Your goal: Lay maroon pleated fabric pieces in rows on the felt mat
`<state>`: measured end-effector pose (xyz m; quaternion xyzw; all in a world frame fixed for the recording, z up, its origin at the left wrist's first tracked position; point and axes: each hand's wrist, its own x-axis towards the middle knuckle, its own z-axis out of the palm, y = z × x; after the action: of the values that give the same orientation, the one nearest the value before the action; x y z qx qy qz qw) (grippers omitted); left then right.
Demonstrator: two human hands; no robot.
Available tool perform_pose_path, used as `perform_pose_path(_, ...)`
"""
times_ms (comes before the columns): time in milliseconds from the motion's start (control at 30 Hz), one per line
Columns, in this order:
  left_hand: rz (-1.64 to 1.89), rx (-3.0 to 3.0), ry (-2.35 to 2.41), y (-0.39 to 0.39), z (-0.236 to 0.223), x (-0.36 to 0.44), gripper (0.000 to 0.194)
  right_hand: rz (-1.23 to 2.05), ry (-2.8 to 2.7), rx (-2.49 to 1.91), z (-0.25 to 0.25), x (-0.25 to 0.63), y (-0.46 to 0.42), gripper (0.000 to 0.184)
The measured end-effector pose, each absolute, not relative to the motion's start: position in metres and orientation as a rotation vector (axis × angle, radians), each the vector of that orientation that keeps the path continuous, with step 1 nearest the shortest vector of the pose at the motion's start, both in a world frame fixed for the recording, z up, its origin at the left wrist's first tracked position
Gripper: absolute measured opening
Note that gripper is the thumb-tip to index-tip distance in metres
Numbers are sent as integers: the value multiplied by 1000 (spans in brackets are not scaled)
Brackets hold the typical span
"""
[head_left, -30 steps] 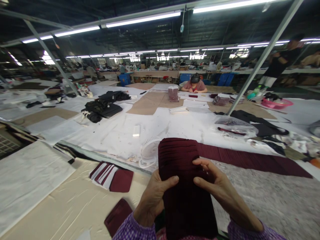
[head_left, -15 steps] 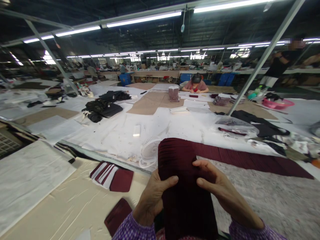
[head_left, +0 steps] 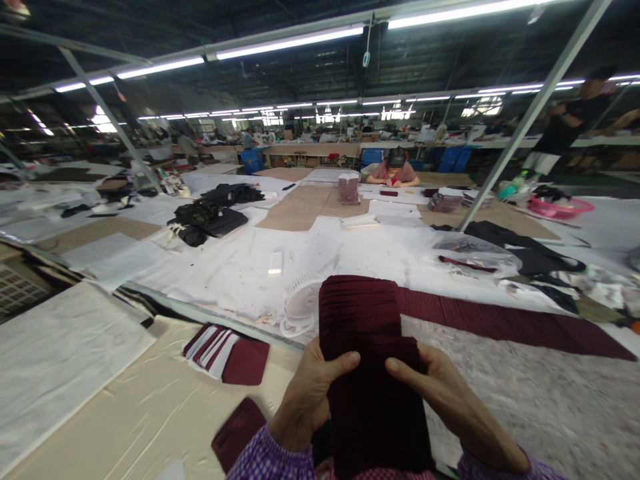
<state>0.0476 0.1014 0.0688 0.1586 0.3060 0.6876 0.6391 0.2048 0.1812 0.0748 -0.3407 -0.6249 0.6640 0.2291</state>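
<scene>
While the left hand (head_left: 305, 390) and right hand (head_left: 443, 390) grip the maroon fabric (head_left: 380, 413) at lower centre, thumbs in front, it partly hides a white fan (head_left: 299, 300); a maroon strip (head_left: 515, 323) lies right, swatches (head_left: 246, 362) lower left.

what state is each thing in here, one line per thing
left hand: closed on maroon fabric
right hand: closed on its far side edge
maroon fabric: held up, layered
long maroon strip: laid out
small maroon and white pieces: fanned out
white fan: can't tell if running
ceiling light: lit
</scene>
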Motion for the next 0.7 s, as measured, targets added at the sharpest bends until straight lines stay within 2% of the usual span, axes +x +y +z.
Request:
perform_pose_path(167, 1567, 352, 720, 101, 73, 49, 35, 1801, -1755, -1004, 73, 204, 181, 35)
perform_pose_path(367, 1569, 352, 713, 101, 70, 49, 33, 1848, -1774, -962, 76, 206, 180, 30)
perform_pose_path(467, 1582, 346, 706, 100, 67, 49, 33, 1702, -1809, -962, 76, 206, 183, 29)
perform_pose_path(567, 1566, 375, 691, 99, 66, 49, 34, 1593, -1803, -947, 76, 208, 189, 38)
perform_pose_path(700, 1546, 372, 709, 99, 66, 49, 31, 1709, -1753, -894, 78, 210, 192, 41)
